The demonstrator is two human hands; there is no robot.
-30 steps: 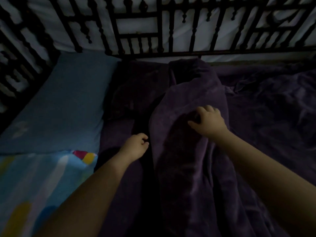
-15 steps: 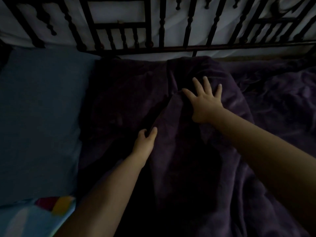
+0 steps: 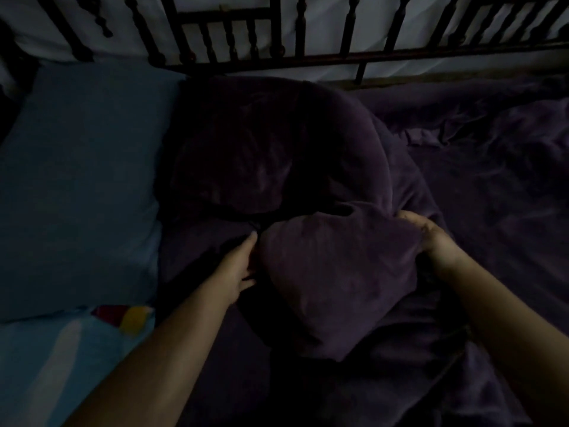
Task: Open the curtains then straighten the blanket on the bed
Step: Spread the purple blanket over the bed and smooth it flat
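A dark purple blanket lies rumpled across the bed, and a thick fold of it is raised between my hands. My left hand holds the fold's left edge, its fingers partly hidden in the cloth. My right hand grips the fold's right upper edge with curled fingers. More purple blanket spreads in creases to the right. The room is very dim.
A blue pillow lies at the left, with a bright patterned cloth below it. A dark pillow-like mound sits behind the fold. The black metal bed rail runs along the top, with white fabric behind it.
Both hands have drawn back toward me, pulling a fold of blanket up and over. My right hand, flat on the blanket before, now grips it.
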